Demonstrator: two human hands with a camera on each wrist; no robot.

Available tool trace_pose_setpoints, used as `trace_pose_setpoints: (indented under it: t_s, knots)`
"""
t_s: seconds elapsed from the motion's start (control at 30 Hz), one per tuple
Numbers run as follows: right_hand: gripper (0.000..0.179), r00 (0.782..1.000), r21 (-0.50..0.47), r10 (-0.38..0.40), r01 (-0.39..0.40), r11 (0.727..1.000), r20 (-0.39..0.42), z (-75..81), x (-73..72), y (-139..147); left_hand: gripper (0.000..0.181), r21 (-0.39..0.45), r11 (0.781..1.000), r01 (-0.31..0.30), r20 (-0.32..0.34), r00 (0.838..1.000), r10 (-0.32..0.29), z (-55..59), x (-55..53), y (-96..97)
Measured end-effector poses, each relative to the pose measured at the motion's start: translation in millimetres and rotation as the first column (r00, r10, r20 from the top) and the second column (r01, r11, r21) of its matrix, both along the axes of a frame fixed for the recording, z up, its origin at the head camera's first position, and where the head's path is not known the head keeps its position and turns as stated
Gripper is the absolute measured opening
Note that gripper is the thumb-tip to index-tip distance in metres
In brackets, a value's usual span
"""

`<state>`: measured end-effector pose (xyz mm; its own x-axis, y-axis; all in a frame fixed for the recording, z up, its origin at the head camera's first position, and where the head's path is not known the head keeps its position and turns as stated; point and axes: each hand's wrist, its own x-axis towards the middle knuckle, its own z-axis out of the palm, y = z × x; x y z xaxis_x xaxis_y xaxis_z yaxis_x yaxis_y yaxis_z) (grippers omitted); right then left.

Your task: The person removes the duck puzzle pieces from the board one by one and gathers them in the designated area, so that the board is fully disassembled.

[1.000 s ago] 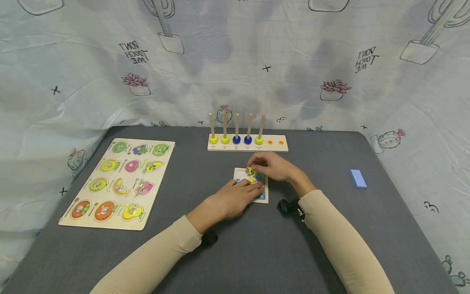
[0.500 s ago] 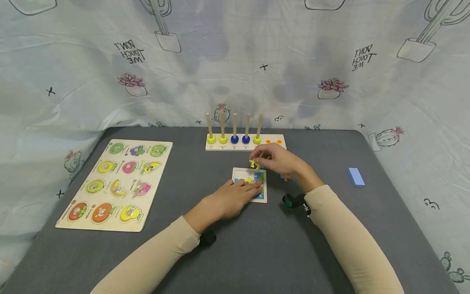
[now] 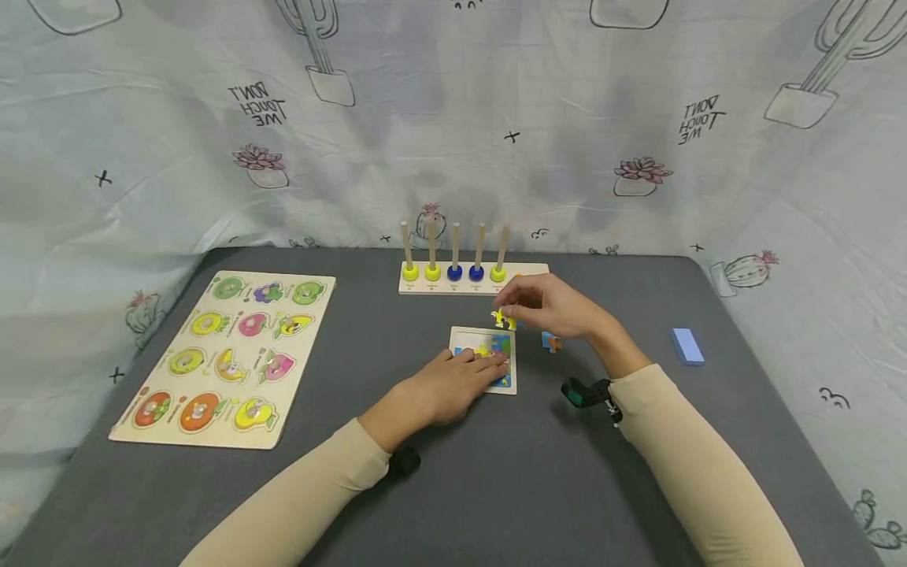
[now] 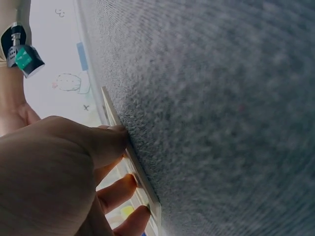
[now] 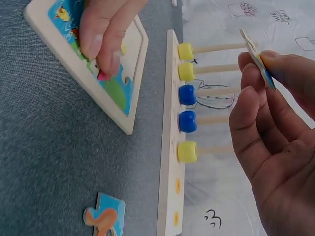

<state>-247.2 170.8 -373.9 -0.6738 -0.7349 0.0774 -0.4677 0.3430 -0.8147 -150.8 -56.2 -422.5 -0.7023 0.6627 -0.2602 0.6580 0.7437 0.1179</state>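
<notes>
Your right hand [image 3: 556, 307] now sits farther right than a second ago, drawn off the puzzle [image 3: 468, 336] and carrying the piece [image 3: 503, 320] with it; your left hand [image 3: 446, 384] stays put. With your right hand you pinch the piece between thumb and fingertips, just past the puzzle's far right corner. You rest your left hand's fingers, laid out flat, across the puzzle, which lies under them on the tabletop [image 3: 489, 472]. A loose piece [image 5: 114, 202] lies just on the near side of your right hand. The peg rack [image 3: 442, 289] stands beyond that hand, the blue block [image 3: 687, 346] lies well to its right, and the fruit board [image 3: 163, 435] lies left of your left hand.
</notes>
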Motion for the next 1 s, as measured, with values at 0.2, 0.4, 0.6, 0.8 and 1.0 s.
trace_pose_setpoints:
  t_s: [0.2, 0.4, 0.6, 0.8, 1.0]
  knots:
    - [0.019, 1.000, 0.039, 0.000, 0.000, 0.999, -0.001, 6.3, 7.3, 9, 0.058, -0.008, 1.000, -0.004, 0.018, 1.000, 0.004, 4.5, 0.3, 0.7]
    - [0.019, 1.000, 0.034, -0.025, 0.025, 0.999, -0.010, 8.6, 12.2, 23, 0.059, -0.003, 1.000, -0.009, 0.033, 0.999, 0.010, 6.7, 0.4, 1.5]
    - [0.017, 0.999, 0.016, -0.040, 0.040, 0.999, 0.001, 4.6, 15.7, 37, 0.058, 0.012, 1.000, -0.017, 0.043, 0.999, 0.016, 5.9, -0.3, 1.6]
    - [0.017, 0.997, 0.007, -0.072, 0.072, 0.997, -0.004, -2.4, 17.1, 49, 0.056, 0.014, 1.000, -0.019, 0.039, 0.999, 0.018, 6.3, -1.6, 2.3]
    - [0.016, 0.992, 0.043, -0.123, 0.124, 0.991, -0.030, -8.0, 18.3, 58, 0.055, 0.018, 1.000, -0.013, 0.045, 0.999, 0.012, 6.4, -0.2, 2.0]
